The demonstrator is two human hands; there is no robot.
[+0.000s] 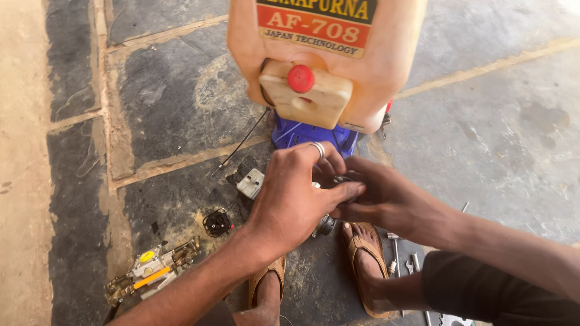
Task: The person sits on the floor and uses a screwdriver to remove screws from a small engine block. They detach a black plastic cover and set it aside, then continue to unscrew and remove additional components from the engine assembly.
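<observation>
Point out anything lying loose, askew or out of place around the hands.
Parts lie scattered on the stone floor: a brass pump assembly lies tilted at lower left, with a small black part and a pale square piece apart from it. Wrenches lie beside the sandal. Both hands, left hand and right hand, close around a small metal part.

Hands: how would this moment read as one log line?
left hand and right hand: together on small metal part | behind: pale orange plastic tank | floor: brass-coloured valve assembly

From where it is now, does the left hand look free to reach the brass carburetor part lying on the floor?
Probably yes. The left hand works a small metal part with the right hand, and only bare stone floor separates it from the brass part, low left.
</observation>
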